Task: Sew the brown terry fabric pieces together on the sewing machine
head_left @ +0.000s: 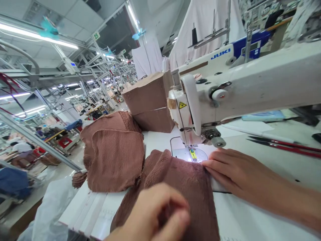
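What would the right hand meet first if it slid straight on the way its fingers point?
The right hand lies flat, fingers pointing left along the brown fleece piece. Straight on, it would probably meet the presser foot of the sewing machine first, though depth is unclear.

Single head-worn view, tilted, close above the sewing table [250,214].

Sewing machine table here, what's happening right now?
A person is working a piece of brown fleece fabric at a white sewing machine. The right hand lies flat on the fabric's edge, just beside the lit needle plate. The left hand pinches the near end of the same piece. A stack of cut brown pieces sits to the left on the table, and scissors lie to the right.
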The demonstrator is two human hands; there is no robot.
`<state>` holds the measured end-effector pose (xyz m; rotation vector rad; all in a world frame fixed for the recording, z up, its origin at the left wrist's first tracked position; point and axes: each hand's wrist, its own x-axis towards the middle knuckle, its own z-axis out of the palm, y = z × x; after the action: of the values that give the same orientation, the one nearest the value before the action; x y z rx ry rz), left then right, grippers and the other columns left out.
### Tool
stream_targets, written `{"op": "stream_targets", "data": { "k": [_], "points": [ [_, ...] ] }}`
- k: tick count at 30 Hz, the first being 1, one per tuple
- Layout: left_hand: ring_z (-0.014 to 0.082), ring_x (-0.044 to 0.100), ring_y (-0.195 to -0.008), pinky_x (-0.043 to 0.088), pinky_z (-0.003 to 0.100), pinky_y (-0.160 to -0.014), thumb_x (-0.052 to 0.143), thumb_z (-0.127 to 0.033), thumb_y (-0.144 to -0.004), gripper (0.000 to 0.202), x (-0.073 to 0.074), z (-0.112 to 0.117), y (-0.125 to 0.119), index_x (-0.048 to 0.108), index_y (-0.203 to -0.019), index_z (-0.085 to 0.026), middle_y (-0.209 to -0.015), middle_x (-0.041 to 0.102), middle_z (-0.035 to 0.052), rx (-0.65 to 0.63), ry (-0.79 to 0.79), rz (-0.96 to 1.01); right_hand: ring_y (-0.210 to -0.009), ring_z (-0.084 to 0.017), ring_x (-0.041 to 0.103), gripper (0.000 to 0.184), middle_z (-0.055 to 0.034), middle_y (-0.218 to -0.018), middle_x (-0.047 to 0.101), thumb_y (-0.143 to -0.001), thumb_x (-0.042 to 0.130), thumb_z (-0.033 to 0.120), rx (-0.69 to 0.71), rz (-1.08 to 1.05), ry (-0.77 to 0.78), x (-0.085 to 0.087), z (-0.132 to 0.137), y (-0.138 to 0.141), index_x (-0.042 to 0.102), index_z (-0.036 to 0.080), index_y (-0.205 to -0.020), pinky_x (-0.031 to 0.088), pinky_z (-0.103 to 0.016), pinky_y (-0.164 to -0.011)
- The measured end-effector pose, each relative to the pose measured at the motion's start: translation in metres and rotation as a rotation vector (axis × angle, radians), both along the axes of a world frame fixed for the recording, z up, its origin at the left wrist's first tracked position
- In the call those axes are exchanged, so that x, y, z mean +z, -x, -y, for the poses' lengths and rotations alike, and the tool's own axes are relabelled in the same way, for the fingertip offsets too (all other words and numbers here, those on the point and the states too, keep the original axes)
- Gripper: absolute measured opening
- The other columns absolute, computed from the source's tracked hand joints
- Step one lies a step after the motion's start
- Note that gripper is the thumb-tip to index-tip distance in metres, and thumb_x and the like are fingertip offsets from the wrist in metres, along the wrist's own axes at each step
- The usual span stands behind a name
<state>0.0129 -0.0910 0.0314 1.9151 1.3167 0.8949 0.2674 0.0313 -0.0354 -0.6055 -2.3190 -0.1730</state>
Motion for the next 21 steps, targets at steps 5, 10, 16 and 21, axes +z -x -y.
{"op": "stream_targets", "data": {
  "k": [5,10,16,21],
  "points": [
    [0.0144,0.059,-0.067,0.050,0.027,-0.065,0.077,-0.029,-0.083,0.040,0.018,-0.079,-0.028,0.062,-0.118,-0.017,-0.090,0.067,0.0012,0.303,-0.191,-0.101,-0.074,-0.019,0.065,0.032,-0.0025,-0.081,0.066,-0.104,0.039,0.014,0.004,0.000,-0.049,0.010,0.002,0.000,0.068,0.020,-0.092,0.052,-0.037,-0.069],
    [0.0145,0.060,-0.061,0.049,0.026,-0.064,0.072,-0.013,-0.086,0.010,0.013,-0.107,-0.036,0.071,-0.077,-0.017,-0.069,0.067,-0.0006,0.170,-0.171,-0.244,-0.075,-0.021,0.071,0.037,-0.0039,-0.084,0.071,-0.106,0.036,0.020,0.002,-0.117,-0.009,0.020,0.001,-0.001,0.070,0.020,-0.092,0.059,-0.039,-0.066],
    [0.0155,0.062,-0.062,0.050,0.026,-0.060,0.072,-0.018,-0.090,0.009,0.007,-0.093,-0.033,0.072,-0.097,-0.013,-0.086,0.074,0.0065,0.160,-0.285,-0.382,-0.059,-0.009,0.064,0.021,0.0016,-0.078,0.068,-0.104,0.048,0.019,0.035,-0.330,0.178,0.028,0.004,-0.005,0.069,0.023,-0.103,0.051,-0.016,-0.048],
    [0.0135,0.062,-0.054,0.047,0.022,-0.053,0.067,-0.017,-0.096,0.014,0.005,-0.110,-0.034,0.074,-0.084,-0.015,-0.070,0.073,0.0013,0.039,-0.434,-0.482,-0.062,-0.009,0.067,0.018,0.0023,-0.083,0.073,-0.099,0.054,0.025,0.064,-0.427,0.264,0.030,0.004,-0.004,0.072,0.027,-0.101,0.050,-0.015,-0.050]
  ]
}}
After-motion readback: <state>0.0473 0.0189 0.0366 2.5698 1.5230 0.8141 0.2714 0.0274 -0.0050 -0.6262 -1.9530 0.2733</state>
